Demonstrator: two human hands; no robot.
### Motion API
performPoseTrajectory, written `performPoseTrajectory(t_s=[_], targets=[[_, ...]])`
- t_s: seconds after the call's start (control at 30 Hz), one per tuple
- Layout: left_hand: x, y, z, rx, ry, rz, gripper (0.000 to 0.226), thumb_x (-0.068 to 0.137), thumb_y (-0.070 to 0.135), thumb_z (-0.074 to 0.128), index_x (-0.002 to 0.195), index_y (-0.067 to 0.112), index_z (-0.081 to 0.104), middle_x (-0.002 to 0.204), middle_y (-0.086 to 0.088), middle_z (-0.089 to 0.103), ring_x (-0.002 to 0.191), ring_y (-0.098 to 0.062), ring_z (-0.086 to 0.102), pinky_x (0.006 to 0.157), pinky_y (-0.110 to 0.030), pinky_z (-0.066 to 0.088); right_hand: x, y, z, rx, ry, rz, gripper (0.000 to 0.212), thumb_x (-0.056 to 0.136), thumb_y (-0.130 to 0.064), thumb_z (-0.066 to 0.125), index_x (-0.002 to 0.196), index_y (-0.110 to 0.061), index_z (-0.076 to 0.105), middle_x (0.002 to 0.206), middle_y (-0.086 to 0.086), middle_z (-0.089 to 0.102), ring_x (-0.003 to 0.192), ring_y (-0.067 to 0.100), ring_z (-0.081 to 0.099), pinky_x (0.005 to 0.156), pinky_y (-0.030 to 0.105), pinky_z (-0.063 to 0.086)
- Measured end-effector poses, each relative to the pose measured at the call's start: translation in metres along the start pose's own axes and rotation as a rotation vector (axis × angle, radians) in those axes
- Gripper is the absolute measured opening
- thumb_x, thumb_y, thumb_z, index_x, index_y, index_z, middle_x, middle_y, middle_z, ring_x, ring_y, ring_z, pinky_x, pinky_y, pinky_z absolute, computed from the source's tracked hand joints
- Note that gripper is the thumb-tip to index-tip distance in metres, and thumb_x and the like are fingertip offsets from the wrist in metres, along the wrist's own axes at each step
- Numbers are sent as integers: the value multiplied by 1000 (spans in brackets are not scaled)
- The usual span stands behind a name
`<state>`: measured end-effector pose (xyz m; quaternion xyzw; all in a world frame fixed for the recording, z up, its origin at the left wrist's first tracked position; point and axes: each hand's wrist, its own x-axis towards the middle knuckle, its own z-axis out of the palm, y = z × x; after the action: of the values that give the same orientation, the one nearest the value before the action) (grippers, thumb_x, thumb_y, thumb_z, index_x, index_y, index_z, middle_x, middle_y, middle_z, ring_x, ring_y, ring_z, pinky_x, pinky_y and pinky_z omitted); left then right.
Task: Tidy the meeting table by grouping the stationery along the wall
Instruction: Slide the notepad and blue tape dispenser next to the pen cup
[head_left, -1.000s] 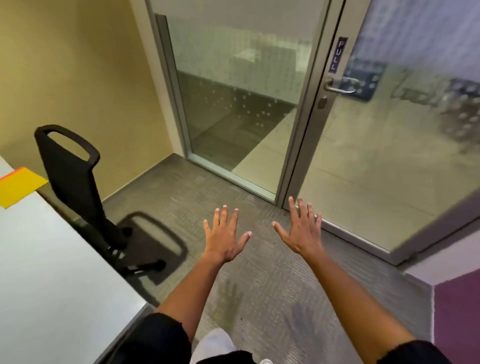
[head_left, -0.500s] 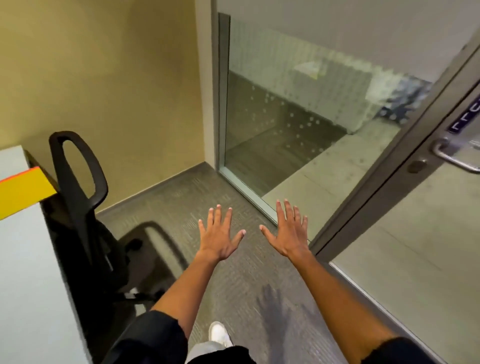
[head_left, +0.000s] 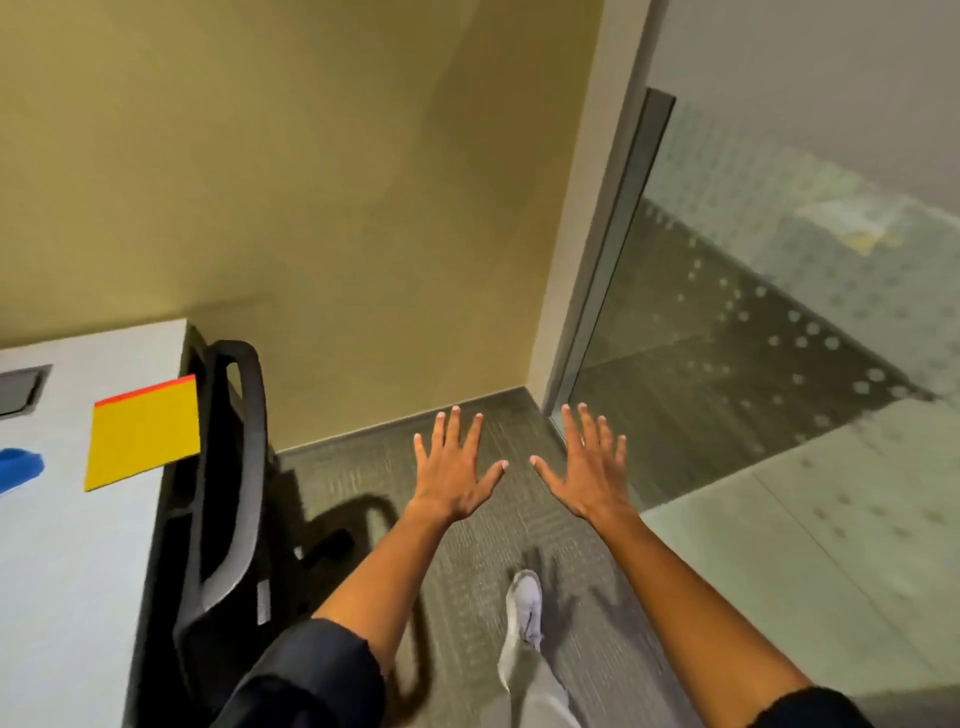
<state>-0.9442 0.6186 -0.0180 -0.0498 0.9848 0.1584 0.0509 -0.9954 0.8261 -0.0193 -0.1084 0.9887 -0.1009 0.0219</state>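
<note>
The white meeting table (head_left: 67, 571) fills the left edge of the view. On it lies a yellow pad with a red top strip (head_left: 143, 434), overhanging the table's right edge, and a blue object (head_left: 18, 467) shows partly at the far left. My left hand (head_left: 454, 475) and my right hand (head_left: 587, 473) are held out over the carpet, palms down, fingers spread, holding nothing. Both are well to the right of the table.
A black office chair (head_left: 223, 493) stands tucked against the table's right side. A grey recessed panel (head_left: 21, 387) sits in the tabletop near the yellow wall (head_left: 311, 208). A frosted glass partition (head_left: 779, 338) is on the right. My white shoe (head_left: 524, 605) is on the grey carpet.
The view has swung left: the door is out of frame, and more of the table, the yellow pad and the blue object have come in. My hands stay spread and empty.
</note>
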Motion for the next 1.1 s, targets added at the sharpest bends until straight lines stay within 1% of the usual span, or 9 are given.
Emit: performPoseTrajectory(t_s=[0.1, 0.27, 0.4, 0.5, 0.63, 0.77, 0.93, 1.1], targets=[[68, -23, -14, 22, 26, -109, 85, 87, 75, 20, 154, 27, 0, 163, -8, -9, 150, -29, -11, 117, -60, 0, 96, -12, 5, -12, -29, -92, 94, 82, -79, 32, 154, -26, 2, 164, 4, 2, 150, 32, 7, 118, 58, 9], [157, -55, -54, 33, 73, -284, 84, 88, 73, 21, 154, 26, -3, 163, -9, -9, 150, -29, -10, 117, -60, 1, 231, -51, -1, -28, -74, -290, 95, 82, -80, 32, 154, -29, -6, 164, 3, -4, 151, 32, 4, 120, 58, 10], [206, -84, -92, 23, 120, -407, 82, 90, 70, 24, 154, 26, -3, 162, -10, -11, 150, -30, -12, 117, -60, 0, 313, -100, -9, -40, -102, -426, 95, 83, -78, 35, 154, -28, -4, 164, 4, -2, 151, 32, 5, 119, 58, 9], [232, -118, -116, 20, 161, -501, 82, 90, 70, 24, 154, 26, -4, 162, -9, -12, 149, -30, -13, 117, -60, 0, 358, -146, -6, -37, -106, -533, 95, 82, -78, 35, 154, -27, -2, 164, 4, 0, 151, 31, 7, 120, 57, 10], [252, -178, -142, 10, 228, -634, 82, 90, 71, 24, 154, 27, -3, 163, -8, -11, 150, -29, -13, 117, -59, 0, 405, -218, 12, -34, -129, -664, 94, 82, -78, 35, 154, -29, -1, 164, 3, 2, 151, 30, 7, 119, 56, 11], [256, -251, -170, -5, 314, -764, 82, 90, 70, 25, 154, 26, -2, 163, -9, -10, 150, -29, -12, 117, -59, 1, 439, -307, 32, -39, -160, -784, 95, 81, -79, 33, 154, -29, -2, 164, 2, 2, 151, 30, 8, 119, 56, 12], [238, -334, -206, -51, 389, -950, 81, 91, 69, 27, 154, 26, 2, 163, -9, -9, 150, -30, -11, 118, -58, 1, 459, -422, 48, -36, -192, -957, 96, 81, -80, 32, 154, -28, -4, 164, 2, 0, 151, 30, 5, 119, 55, 9], [198, -395, -218, -84, 417, -1128, 81, 91, 68, 27, 154, 26, -1, 163, -8, -11, 150, -30, -11, 118, -59, 2, 451, -526, 62, -9, -232, -1117, 94, 82, -77, 34, 154, -28, -1, 164, 1, 2, 150, 31, 8, 119, 56, 10]])
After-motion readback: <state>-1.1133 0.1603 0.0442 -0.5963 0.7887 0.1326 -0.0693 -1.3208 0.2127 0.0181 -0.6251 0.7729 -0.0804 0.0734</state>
